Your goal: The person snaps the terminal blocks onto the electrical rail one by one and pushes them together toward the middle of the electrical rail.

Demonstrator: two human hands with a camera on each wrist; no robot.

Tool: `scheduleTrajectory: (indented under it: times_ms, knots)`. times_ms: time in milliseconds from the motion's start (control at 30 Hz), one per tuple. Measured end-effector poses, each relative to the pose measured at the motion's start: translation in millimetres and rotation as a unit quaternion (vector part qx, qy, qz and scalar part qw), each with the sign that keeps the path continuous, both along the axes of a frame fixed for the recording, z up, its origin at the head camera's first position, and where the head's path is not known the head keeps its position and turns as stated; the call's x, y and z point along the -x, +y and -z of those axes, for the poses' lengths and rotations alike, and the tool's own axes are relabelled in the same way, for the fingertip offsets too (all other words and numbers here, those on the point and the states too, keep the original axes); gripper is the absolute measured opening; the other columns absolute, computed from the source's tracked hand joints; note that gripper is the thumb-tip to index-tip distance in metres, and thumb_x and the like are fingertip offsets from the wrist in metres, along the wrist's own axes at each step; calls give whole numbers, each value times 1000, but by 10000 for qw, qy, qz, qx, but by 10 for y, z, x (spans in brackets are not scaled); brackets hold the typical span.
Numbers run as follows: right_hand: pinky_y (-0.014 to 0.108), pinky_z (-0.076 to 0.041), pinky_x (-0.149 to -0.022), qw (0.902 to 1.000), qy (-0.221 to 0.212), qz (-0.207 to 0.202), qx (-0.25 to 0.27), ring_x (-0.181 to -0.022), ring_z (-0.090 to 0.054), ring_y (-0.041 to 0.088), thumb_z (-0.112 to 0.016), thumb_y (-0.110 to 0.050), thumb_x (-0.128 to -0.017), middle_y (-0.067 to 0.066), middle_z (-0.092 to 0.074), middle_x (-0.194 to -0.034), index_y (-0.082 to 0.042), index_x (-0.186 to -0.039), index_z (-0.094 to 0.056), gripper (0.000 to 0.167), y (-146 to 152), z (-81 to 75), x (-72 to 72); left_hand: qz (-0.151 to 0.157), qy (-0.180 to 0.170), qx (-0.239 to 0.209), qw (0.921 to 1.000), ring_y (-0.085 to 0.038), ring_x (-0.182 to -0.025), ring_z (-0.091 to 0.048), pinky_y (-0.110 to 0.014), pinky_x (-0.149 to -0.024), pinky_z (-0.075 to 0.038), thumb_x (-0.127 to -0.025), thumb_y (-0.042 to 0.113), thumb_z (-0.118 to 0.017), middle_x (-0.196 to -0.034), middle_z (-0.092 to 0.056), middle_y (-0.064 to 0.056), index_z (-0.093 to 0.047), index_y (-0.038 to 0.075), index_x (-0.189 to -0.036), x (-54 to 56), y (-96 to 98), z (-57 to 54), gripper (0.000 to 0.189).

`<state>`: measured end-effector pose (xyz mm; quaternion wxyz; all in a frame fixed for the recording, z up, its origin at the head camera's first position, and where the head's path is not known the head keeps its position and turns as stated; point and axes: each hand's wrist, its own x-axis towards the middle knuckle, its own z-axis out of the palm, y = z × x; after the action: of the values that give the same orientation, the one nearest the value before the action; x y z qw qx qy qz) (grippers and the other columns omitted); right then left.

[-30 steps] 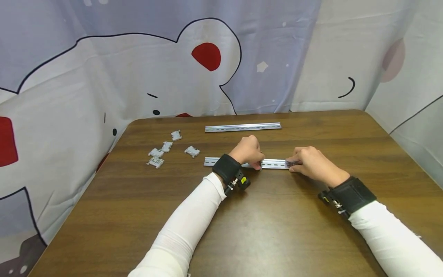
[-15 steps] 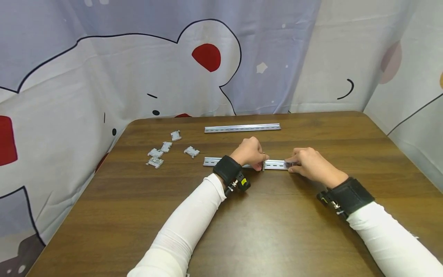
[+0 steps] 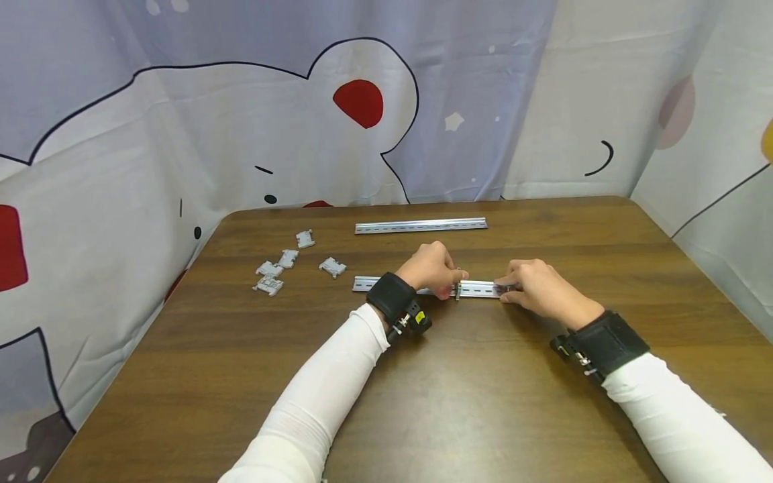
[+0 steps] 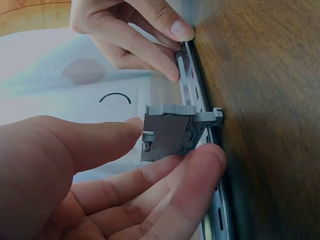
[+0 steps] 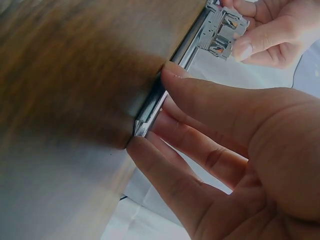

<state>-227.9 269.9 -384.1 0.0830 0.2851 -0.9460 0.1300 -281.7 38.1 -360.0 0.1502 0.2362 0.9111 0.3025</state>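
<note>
Your left grip (image 3: 430, 268) pinches a grey module (image 4: 169, 131) against the slotted rail (image 3: 480, 289); your right grip (image 3: 539, 287) holds the rail's end. Fitting seems underway; next, probably press the module home.

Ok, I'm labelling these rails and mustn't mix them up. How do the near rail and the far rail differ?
The near rail is gripped at one end by the right hand; no hand touches the far rail. The near rail has a gray module at it, pinched by the left hand; the far rail has none. The near rail is partly hidden by hands; the far rail shows whole. Both are silvery and slotted.
</note>
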Motion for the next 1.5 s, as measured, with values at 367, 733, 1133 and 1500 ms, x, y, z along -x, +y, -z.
scheduleTrajectory:
  times_ms: [367,733,1133,1500]
  knots:
    - [34,-47,-60,10000,65,-34,-25,-69,-58,15,-82,-9,-76,3,-63,-82,-3,-103,-76,28,3,8,4,171,18,25,9998,-22,-65,-71,-34,-60,-58,-95,34,-64,-73,-72,-9,-76,4,-88,9,-118,-112,33]
    - [34,-48,-62,9999,113,-44,-15,-70,-58,15,-82,-9,-76,3,-62,-82,-2,-104,-76,30,12,0,-6,45,-65,-312,9995,-28,-77,-72,-41,-65,-58,-95,32,-63,-90,-74,-14,-73,5,-104,129,-487,-347,30]
    - [33,-48,-63,10000,58,-57,20,-72,-59,16,-81,-9,-77,3,-62,-82,-2,-105,-75,30,-36,22,-19,-413,293,-166,9986,-31,-77,-70,-43,-66,-57,-88,27,-74,-94,-70,-10,-73,10,-101,299,-1209,-488,22]
    - [34,-49,-64,10000,66,-62,12,-74,-62,20,-81,-8,-77,4,-63,-84,-3,-105,-76,29,-26,-8,-30,-89,575,664,9961,-32,-101,-65,-43,-83,-54,-87,12,-73,-113,-69,-14,-68,6,-117,398,-1879,-375,31]
